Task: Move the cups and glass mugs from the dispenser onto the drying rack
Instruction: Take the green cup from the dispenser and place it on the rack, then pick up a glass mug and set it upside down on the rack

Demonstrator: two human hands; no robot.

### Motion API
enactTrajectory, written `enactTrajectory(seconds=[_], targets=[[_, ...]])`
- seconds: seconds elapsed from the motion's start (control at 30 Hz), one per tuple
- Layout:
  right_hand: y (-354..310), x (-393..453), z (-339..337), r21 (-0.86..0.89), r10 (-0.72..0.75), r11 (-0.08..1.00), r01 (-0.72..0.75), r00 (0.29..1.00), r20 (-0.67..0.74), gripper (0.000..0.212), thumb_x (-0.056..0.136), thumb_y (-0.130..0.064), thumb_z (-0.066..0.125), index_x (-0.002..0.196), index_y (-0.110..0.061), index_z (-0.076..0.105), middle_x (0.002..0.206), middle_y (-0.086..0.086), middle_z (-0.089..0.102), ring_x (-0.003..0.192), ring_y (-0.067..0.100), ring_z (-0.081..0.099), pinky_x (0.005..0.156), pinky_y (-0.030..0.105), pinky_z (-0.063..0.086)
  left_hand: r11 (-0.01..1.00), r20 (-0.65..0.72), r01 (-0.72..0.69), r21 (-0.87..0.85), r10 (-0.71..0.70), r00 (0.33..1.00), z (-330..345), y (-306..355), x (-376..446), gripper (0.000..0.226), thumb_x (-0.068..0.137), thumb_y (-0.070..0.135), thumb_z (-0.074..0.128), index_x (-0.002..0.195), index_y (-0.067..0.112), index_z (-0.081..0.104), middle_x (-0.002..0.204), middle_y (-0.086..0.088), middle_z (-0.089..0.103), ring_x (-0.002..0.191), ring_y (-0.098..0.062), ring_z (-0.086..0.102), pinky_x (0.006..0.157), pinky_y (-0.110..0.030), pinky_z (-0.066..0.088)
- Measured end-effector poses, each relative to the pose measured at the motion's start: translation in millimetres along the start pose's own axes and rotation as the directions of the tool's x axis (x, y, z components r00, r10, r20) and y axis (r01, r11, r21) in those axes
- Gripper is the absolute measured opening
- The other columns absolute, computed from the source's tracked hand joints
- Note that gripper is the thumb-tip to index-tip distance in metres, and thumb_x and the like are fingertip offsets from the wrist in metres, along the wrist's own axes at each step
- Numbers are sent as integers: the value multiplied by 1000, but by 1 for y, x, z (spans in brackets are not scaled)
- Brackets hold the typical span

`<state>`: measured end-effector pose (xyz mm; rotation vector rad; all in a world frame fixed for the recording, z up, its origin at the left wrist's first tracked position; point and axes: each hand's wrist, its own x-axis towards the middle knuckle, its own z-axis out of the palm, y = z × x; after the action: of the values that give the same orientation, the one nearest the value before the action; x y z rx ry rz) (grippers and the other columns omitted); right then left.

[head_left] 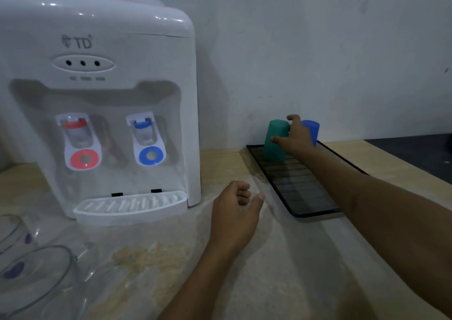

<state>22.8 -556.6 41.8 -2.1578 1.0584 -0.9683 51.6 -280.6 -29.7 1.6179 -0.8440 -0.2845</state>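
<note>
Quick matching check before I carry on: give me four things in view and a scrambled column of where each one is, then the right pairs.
1 green cup
2 blue cup
3 glass mugs
4 left hand

a counter, near left corner
b far end of rack, right hand on it
c over counter, nothing in it
d behind right hand

1-b, 2-d, 3-a, 4-c

**A dim corner with a pale wall and a light counter**

A pale, plain wall (318,50) is seen behind everything, marked by faint smudges near its upper right. Below the wall, a light beige counter (281,258) with a mottled, worn surface is spread across the view. At the right end of the counter, against the wall, a dark surface (420,153) is set. The light is weak and bluish, and soft shadows are cast on the wall.
</note>
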Motion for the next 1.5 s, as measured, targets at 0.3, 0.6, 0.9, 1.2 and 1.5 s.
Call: enactTrajectory(seconds=[0.3,0.6,0.9,1.2,1.5], targets=[[0,-3,13,-37,5,999,-5,1000,-14,86,87,-22,84,154,-6,33,144,24,56,131,39,57,100,44,53,1000,-18,-20,-12,20,1000,1,-3,2,25,93,38,74,113,26,67,101,11,68,95,-5,65,84,-21,57],[-10,-34,9,50,38,998,-32,991,-128,89,92,-28,78,160,-6,25,157,19,37,142,34,44,111,42,42,999,-24,-22,-39,21,999,1,-4,4,22,92,34,75,110,24,68,98,10,68,90,-4,65,77,-14,52],[-34,-147,-8,133,-270,945,298,944,-191,58,93,-28,77,143,-14,51,135,4,54,122,14,52,102,25,45,999,-11,-6,-48,6,1000,-3,2,2,27,94,34,74,117,22,69,102,8,70,93,-3,65,80,-16,54],[-10,-212,-2,24,-515,853,522,847,-134,46,90,-14,74,133,-9,59,129,5,58,118,13,56,103,20,46,999,-10,1,-37,-1,1000,-7,8,-7,28,96,31,72,121,19,68,106,7,69,98,-3,65,81,-14,52],[-12,-213,-6,35,-529,840,542,832,-168,39,91,-9,73,128,-7,62,123,7,60,112,18,59,97,30,51,1000,-125,-24,1,24,992,-15,16,-23,24,97,27,71,119,18,70,104,6,70,96,-4,66,75,-6,51]])
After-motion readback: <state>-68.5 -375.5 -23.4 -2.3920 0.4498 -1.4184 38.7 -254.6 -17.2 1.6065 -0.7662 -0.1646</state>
